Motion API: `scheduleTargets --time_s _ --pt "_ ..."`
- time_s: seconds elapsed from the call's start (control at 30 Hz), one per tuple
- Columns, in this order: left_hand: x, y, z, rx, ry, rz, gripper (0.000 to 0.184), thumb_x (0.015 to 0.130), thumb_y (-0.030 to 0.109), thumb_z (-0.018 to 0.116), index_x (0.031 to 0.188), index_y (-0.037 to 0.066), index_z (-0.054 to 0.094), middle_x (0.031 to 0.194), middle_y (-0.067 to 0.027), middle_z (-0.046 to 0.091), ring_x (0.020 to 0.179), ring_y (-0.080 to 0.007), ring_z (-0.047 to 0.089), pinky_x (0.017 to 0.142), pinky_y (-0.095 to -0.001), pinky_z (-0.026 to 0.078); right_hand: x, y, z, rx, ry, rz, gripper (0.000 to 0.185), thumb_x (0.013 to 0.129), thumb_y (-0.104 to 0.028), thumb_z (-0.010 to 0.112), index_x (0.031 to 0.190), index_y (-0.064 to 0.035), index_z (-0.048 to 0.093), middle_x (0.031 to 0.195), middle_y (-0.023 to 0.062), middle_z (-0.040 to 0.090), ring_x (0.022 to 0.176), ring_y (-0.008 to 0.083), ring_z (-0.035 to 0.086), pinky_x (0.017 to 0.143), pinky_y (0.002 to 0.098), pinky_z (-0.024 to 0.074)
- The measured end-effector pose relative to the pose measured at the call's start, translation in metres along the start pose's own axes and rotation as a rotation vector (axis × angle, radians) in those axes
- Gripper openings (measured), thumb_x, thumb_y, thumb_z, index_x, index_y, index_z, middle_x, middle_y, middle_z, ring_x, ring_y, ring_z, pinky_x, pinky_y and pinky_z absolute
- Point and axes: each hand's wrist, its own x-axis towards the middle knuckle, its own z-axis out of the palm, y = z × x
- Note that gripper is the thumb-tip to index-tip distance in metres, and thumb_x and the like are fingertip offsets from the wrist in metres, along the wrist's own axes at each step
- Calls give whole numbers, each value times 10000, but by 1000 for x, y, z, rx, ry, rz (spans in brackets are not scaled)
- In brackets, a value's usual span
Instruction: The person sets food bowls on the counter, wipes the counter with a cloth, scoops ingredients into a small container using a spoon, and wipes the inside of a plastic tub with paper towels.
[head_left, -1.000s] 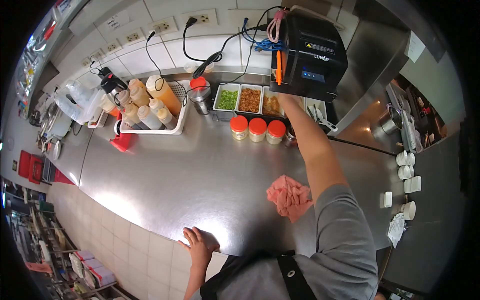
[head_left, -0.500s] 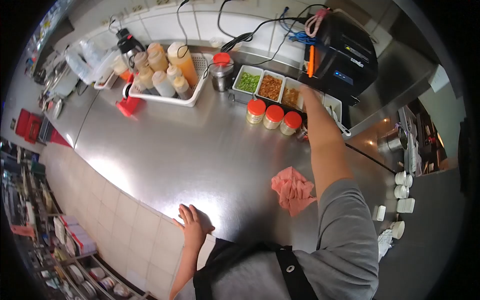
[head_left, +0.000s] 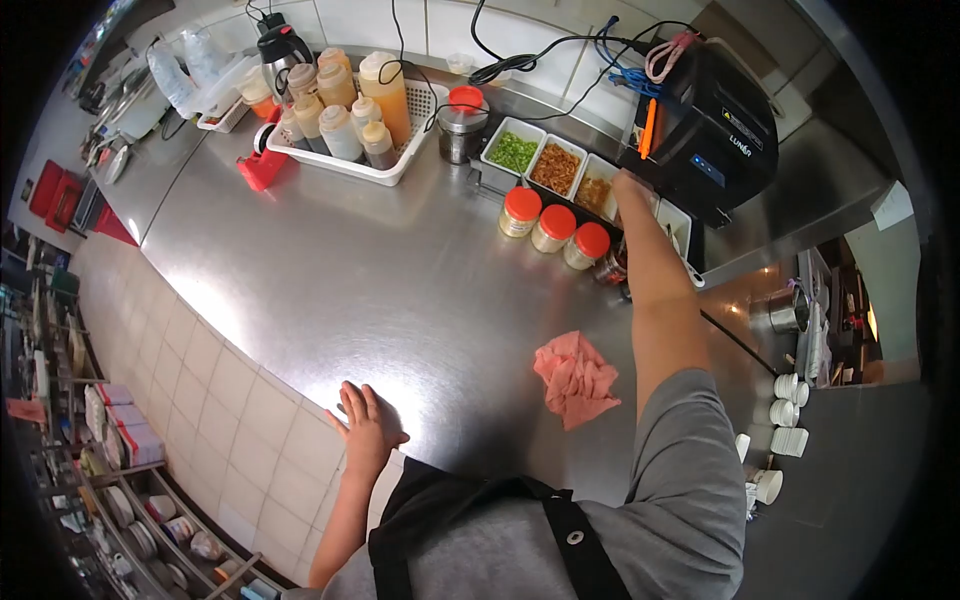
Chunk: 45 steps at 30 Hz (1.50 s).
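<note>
My left hand [head_left: 368, 428] rests on the near edge of the steel counter [head_left: 330, 270], fingers spread, holding nothing. My right hand [head_left: 628, 187] reaches to the row of white containers at the back, beside the tub of light brown bits [head_left: 594, 194]. Its fingers are hidden, so I cannot tell what they touch or hold. Left of it are a tub of darker brown crispy bits [head_left: 556, 169] and a tub of chopped green pieces [head_left: 513, 151]. Several red-lidded jars [head_left: 553, 229] stand in front of the tubs. A crumpled pink cloth [head_left: 577, 380] lies beside my right forearm.
A black printer [head_left: 709, 140] with cables stands behind my right hand. At the back left, a white basket [head_left: 383, 176] holds several squeeze bottles, next to a red tape dispenser [head_left: 262, 168]. White bowls [head_left: 786, 400] are stacked at the right. Shelves [head_left: 160, 480] stand below left.
The camera view has shifted and turned slightly. My right hand stays over the tubs, and my left hand stays on the counter edge with its fingers spread.
</note>
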Motion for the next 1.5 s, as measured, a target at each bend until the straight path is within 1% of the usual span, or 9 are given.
scheduleTargets --time_s 0.1,0.23,0.43,0.6,0.83,1.17,1.3,1.33,1.5 --pt "2 1 0 26 -23 -19 1260 553 489 853 1465 -67 184 1522 -333 121 1443 -438 115 1079 -706 88 -45 -17 -43 80 161 -65 459 929 -380 437 1283 -123 575 1375 106 533 1230 297 539 1007 424 436" --pt "1 1 1 14 1 -11 1252 549 472 862 1461 -68 195 1517 -338 127 1443 -438 117 1084 -701 78 -1 9 4 -228 84 -234 452 920 -399 483 1281 -146 583 1361 105 547 1193 309 568 969 441 470" --pt "3 5 -1 18 -10 -32 1248 545 449 872 1457 -65 193 1514 -337 137 1443 -435 119 1090 -695 79 -27 -21 -71 -508 -406 -100 489 884 -440 528 1302 -193 575 1379 89 535 1230 296 548 976 432 469" --pt "3 4 -1 13 -2 -19 1254 541 431 879 1459 -62 182 1515 -333 137 1443 -437 115 1093 -690 78 14 -1 -35 -471 -492 -62 520 863 -441 535 1314 -183 564 1404 73 515 1252 295 531 986 427 460" --pt "2 3 -1 -10 -2 -11 1232 556 416 877 1457 -67 189 1520 -334 113 1444 -441 103 1098 -682 62 24 23 -21 -261 -377 -302 560 864 -485 526 1314 -152 548 1406 94 500 1233 288 539 998 429 443" --pt "3 5 -3 -4 -25 -15 1236 569 416 872 1461 -70 169 1518 -339 106 1444 -444 94 1099 -678 70 22 34 -20 89 -685 -126 563 849 -500 573 1264 -120 570 1326 125 558 1207 290 535 1032 412 404" --pt "4 2 -2 -4 -23 -5 1241 568 423 871 1459 -72 164 1515 -342 110 1443 -448 90 1099 -681 77 6 30 -33 128 70 -497 501 804 -430 661 1183 -105 621 1199 155 623 1196 303 532 1026 390 402" --pt "3 3 -2 -7 -29 -9 1243 567 425 871 1459 -72 163 1514 -343 110 1442 -449 88 1098 -682 79 0 28 -45 198 100 -481 472 801 -399 667 1162 -97 629 1169 146 635 1158 287 550 994 382 418" --pt "4 0 2 -19 1 2 1250 559 433 874 1458 -73 167 1516 -342 109 1443 -451 85 1092 -689 90 -59 28 -93 592 -279 -129 329 788 -244 696 1055 -53 670 1018 105 691 970 208 639 835 341 495"
